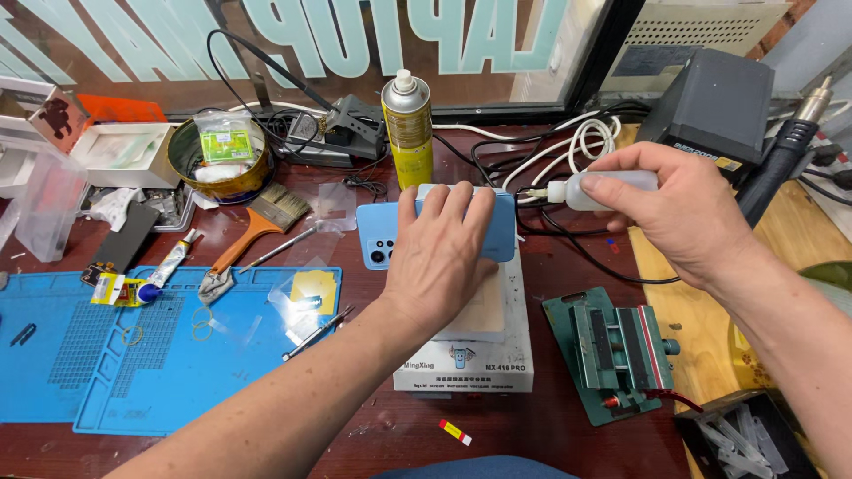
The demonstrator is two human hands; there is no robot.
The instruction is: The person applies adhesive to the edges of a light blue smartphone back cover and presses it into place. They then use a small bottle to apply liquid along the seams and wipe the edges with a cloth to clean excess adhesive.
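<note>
A light blue phone (377,232) lies back up across the top of a white heating plate box (497,355). My left hand (439,253) presses flat on the phone's back. My right hand (679,208) holds a small clear squeeze bottle (586,190) sideways, and its thin needle tip points left at the phone's right edge.
A yellow spray can (409,129) stands just behind the phone. On the blue work mat (115,372) at left lie a brush (257,231), tweezers, a glue tube and film scraps. A green clamp jig (612,350) sits right of the box. Cables and a dark station crowd the back.
</note>
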